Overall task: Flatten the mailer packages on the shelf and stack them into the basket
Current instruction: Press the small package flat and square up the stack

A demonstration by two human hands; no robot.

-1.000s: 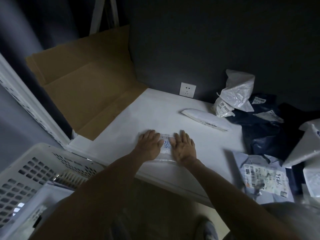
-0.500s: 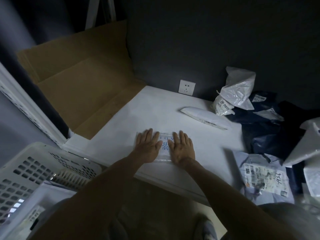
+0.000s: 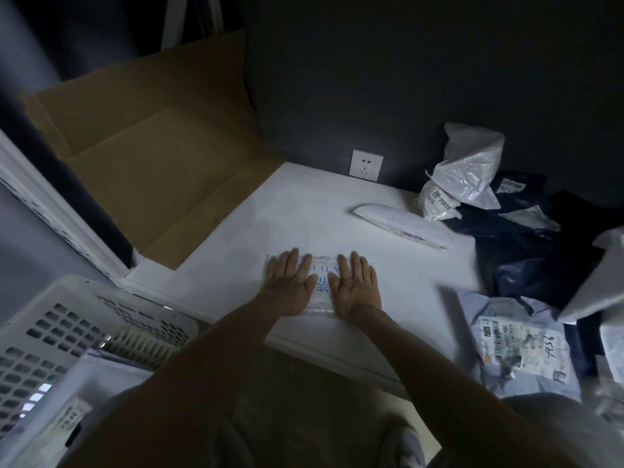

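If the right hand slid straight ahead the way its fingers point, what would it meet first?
Probably the left end of the long white mailer, after only bare shelf. The right hand lines up roughly with that tip, so it might slip past toward the wall socket.

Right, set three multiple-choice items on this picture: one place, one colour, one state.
1. The basket stands: A on the shelf; B left of the shelf; C right of the shelf.
2. The left hand and right hand are: A flat on the mailer; B gripping it; C off it.
3. The mailer's print is: A red; B green; C blue.

1 B, its rim lies beside the shelf's left edge; 2 A, straight fingers press it; 3 C, blue characters show between the hands.
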